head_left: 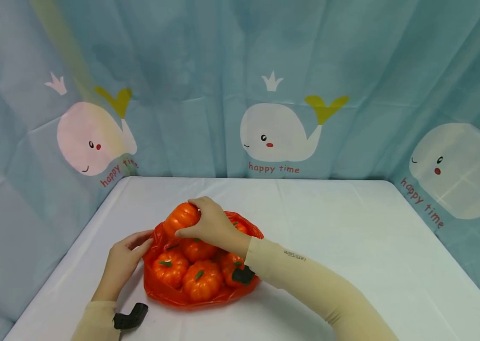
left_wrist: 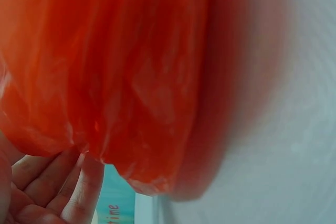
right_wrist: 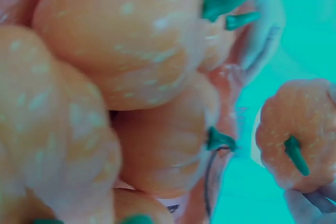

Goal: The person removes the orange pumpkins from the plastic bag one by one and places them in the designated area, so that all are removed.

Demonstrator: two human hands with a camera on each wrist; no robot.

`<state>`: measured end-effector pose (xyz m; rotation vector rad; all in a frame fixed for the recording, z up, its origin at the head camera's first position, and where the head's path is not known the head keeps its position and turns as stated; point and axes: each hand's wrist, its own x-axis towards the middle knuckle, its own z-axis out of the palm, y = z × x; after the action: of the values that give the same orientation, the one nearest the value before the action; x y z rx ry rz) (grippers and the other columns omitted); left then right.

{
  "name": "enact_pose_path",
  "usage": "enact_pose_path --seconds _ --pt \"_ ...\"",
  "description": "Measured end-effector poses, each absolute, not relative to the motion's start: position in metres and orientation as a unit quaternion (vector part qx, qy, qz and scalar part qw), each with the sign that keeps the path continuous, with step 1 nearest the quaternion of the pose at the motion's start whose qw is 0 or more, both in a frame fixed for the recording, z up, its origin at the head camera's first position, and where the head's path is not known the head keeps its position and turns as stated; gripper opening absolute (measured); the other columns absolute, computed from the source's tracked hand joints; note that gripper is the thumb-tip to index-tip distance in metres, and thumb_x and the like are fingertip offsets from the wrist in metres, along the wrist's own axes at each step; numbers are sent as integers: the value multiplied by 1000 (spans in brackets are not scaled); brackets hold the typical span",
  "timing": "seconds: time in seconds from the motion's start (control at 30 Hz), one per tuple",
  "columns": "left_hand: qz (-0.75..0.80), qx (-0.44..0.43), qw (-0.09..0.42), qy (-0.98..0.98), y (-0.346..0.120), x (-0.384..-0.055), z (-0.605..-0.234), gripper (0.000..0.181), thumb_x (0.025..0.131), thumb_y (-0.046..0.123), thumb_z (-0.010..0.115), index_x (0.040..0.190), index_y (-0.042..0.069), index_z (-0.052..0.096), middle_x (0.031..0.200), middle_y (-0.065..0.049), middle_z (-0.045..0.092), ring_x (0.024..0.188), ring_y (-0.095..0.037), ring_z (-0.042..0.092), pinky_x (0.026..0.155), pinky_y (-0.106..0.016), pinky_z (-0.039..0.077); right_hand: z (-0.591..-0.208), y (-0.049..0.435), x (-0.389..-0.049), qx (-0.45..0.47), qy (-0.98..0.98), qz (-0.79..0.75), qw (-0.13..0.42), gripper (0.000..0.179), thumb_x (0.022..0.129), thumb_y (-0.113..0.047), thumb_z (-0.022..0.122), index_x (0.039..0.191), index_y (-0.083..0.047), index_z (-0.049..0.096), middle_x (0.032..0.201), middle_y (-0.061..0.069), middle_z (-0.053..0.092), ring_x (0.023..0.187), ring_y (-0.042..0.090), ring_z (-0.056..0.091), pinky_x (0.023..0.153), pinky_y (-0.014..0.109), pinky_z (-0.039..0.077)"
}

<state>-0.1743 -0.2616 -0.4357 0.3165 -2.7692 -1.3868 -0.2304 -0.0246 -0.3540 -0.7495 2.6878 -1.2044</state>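
A red plastic bag (head_left: 167, 296) lies opened out on the table, holding several small orange pumpkins with green stems, among them a front pumpkin (head_left: 203, 284). At the bag's back left, my right hand (head_left: 214, 225) grips one pumpkin (head_left: 182, 217) between thumb and fingers, above the others. That same pumpkin (right_wrist: 299, 129) shows at the right of the right wrist view, its green stem facing the camera. My left hand (head_left: 125, 258) pinches the bag's left rim; in the left wrist view the bag (left_wrist: 121, 77) hides part of its fingers (left_wrist: 84, 187).
The bag stands left of centre on a white table (head_left: 329, 237). Behind the table hangs a blue curtain (head_left: 189, 118) printed with whales. A black strap piece (head_left: 131, 316) sits at the left wrist, another (head_left: 243, 275) under the right forearm.
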Motion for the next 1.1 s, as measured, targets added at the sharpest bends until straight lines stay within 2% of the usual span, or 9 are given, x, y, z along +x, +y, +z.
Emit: enact_pose_path --seconds 0.13,0.33,0.53,0.73,1.1 --pt "-447 106 11 -888 -261 -174 -435 58 101 48 50 142 7 54 144 -20 54 136 -38 47 107 -51 47 -348 -17 -229 -243 868 -431 39 83 77 -43 84 145 -11 49 140 2 56 118 17 59 98 26 54" --pt "-445 109 12 -889 -261 -175 -436 58 100 49 51 141 8 54 144 -19 55 136 -38 47 106 -50 48 -343 1 -229 -237 820 -520 39 81 75 -32 88 144 -9 51 136 2 57 119 15 60 99 21 53" --pt "-444 109 15 -889 -260 -175 -436 59 100 51 51 141 8 56 143 -19 56 134 -36 49 104 -47 50 -343 29 -229 -225 770 -596 33 71 76 -20 88 138 -9 56 132 2 58 120 17 60 101 26 53" --pt "-440 103 27 -892 -260 -175 -434 57 100 48 52 139 6 57 140 -20 58 133 -38 50 104 -51 49 -341 55 -229 -213 775 -595 0 67 78 -22 85 138 -12 57 134 1 58 124 19 55 104 35 52" --pt "-440 106 20 -892 -261 -176 -435 60 100 50 51 140 7 56 141 -20 57 134 -38 49 104 -50 50 -343 93 -227 -173 790 -588 -19 69 78 -26 86 139 -14 56 135 0 57 129 19 54 107 38 50"
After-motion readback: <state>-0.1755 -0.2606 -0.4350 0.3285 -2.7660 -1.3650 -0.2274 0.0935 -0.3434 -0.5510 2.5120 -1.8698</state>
